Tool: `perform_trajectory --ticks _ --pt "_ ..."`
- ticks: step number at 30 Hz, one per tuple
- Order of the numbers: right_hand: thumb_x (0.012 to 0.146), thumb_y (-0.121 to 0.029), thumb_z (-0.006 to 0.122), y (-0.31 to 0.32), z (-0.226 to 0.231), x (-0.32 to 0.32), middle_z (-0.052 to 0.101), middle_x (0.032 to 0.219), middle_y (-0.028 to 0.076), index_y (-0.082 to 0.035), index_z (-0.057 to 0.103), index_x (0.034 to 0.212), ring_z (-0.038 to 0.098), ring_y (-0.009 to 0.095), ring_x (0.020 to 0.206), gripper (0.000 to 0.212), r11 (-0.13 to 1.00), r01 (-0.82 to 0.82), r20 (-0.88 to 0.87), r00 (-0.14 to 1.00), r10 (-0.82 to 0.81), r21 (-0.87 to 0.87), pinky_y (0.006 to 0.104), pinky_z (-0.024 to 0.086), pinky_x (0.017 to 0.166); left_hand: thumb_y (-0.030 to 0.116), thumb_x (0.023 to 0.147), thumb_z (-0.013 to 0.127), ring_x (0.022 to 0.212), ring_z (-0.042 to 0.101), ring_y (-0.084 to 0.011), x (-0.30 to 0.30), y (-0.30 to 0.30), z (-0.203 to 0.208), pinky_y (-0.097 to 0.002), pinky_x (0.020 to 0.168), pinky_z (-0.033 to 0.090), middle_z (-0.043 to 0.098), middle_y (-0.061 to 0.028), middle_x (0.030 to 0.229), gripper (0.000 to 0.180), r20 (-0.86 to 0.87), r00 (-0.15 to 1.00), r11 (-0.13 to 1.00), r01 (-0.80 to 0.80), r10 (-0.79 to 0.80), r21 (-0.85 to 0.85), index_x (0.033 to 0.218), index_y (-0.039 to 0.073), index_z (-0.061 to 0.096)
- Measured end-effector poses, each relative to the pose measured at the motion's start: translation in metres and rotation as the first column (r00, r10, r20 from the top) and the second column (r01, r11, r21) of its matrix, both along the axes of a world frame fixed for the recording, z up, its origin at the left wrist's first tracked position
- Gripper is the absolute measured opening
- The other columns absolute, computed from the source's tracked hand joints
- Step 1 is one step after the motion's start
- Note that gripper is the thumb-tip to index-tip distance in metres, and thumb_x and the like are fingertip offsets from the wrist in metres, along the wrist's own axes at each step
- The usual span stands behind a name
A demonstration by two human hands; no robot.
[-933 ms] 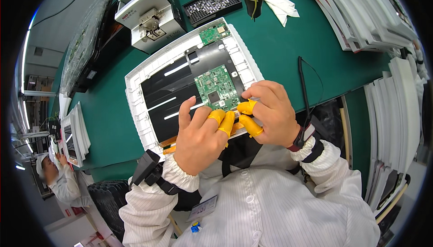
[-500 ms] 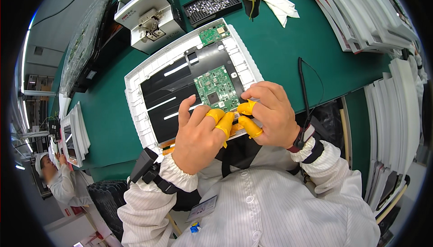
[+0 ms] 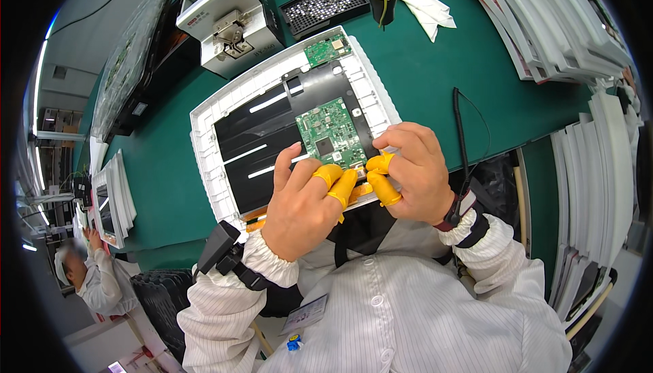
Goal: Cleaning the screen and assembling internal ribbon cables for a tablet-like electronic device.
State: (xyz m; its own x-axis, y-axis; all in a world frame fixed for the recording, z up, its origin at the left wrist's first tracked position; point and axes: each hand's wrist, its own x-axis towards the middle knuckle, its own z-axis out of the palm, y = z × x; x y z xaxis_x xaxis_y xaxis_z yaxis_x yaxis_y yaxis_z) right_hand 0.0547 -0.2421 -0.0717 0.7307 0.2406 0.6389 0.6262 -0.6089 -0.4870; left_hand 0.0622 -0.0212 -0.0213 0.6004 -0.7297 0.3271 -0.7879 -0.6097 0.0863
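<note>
A white-framed panel point(image 3: 204, 143) with a black back lies on the green bench before me. On it sits a green circuit board point(image 3: 328, 128). At the board's near edge both hands meet, yellow finger cots on the thumbs and forefingers. My left hand point(image 3: 297, 203) is closed, its covered fingertips pressed on an orange flat cable point(image 3: 362, 192) by the connector. From the other side my right hand point(image 3: 415, 177) pinches thumb and forefinger at the same cable end. The fingertips partly hide the connector. A smaller green board point(image 3: 326, 50) lies at the panel's far edge.
A white boxy machine point(image 3: 228, 33) and a black tray of small shiny parts point(image 3: 325, 7) stand behind the panel. White cloth point(image 3: 426, 9) lies farther right. A black coiled cord point(image 3: 459, 128) hangs near my right wrist. White panels point(image 3: 544, 19) are stacked at right. A co-worker point(image 3: 95, 278) is at far left.
Right thumb and forefinger have drawn closer together and slightly right of the left fingertips, baring the connector between them. The view has shifted slightly.
</note>
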Motion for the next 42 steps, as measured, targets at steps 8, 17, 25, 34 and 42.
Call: perform_trajectory --ticks 8,17,25,34,42 --pt "0.063 -0.008 0.077 0.000 0.000 0.000 0.064 0.110 0.008 -0.004 0.062 0.076 0.059 0.030 0.110 0.021 1.000 -0.012 0.004 1.000 0.012 -0.013 0.0423 0.047 0.090 0.009 0.071 0.074 0.098 0.062 -0.0240 0.001 -0.001 0.000 -0.0554 0.111 0.037 0.072 -0.0072 0.095 0.016 -0.035 0.999 0.999 0.026 -0.027 -0.043 0.085 0.004 0.078" --pt "0.063 -0.008 0.077 0.000 0.002 0.000 0.064 0.110 0.007 -0.004 0.061 0.075 0.059 0.030 0.109 0.020 0.999 -0.032 -0.002 0.999 0.032 -0.009 0.0423 0.048 0.090 0.010 0.070 0.074 0.096 0.063 -0.0232 0.000 -0.002 -0.002 -0.0565 0.112 0.036 0.072 -0.0068 0.095 0.013 -0.035 0.999 0.998 0.004 -0.007 -0.071 0.083 0.005 0.077" --pt "0.065 -0.007 0.077 0.000 0.003 0.000 0.064 0.110 0.007 -0.005 0.064 0.080 0.059 0.030 0.109 0.021 1.000 -0.028 -0.012 1.000 0.028 -0.004 0.0415 0.047 0.092 0.010 0.072 0.073 0.096 0.063 -0.0212 -0.006 0.000 0.005 -0.0563 0.116 0.030 0.072 -0.0044 0.094 0.015 -0.007 1.000 1.000 -0.026 0.026 -0.011 0.085 0.007 0.078" --pt "0.068 -0.008 0.079 0.000 0.006 0.001 0.060 0.118 0.009 -0.005 0.068 0.089 0.055 0.031 0.116 0.024 0.997 -0.071 -0.063 0.996 0.070 -0.006 0.0429 0.044 0.096 0.011 0.072 0.073 0.096 0.064 -0.0201 -0.006 0.000 0.004 -0.0566 0.117 0.029 0.072 -0.0029 0.092 0.013 0.012 1.000 1.000 -0.010 0.010 -0.006 0.084 0.008 0.078" --pt "0.067 -0.006 0.078 0.000 0.008 0.002 0.060 0.118 0.011 -0.003 0.060 0.082 0.055 0.033 0.113 0.024 0.996 -0.085 -0.094 0.992 0.084 -0.006 0.0437 0.044 0.095 0.012 0.072 0.075 0.094 0.063 -0.0197 -0.009 -0.007 0.005 -0.0582 0.117 0.025 0.069 -0.0025 0.090 0.010 0.099 0.990 0.994 -0.100 0.096 0.038 0.080 0.008 0.076"
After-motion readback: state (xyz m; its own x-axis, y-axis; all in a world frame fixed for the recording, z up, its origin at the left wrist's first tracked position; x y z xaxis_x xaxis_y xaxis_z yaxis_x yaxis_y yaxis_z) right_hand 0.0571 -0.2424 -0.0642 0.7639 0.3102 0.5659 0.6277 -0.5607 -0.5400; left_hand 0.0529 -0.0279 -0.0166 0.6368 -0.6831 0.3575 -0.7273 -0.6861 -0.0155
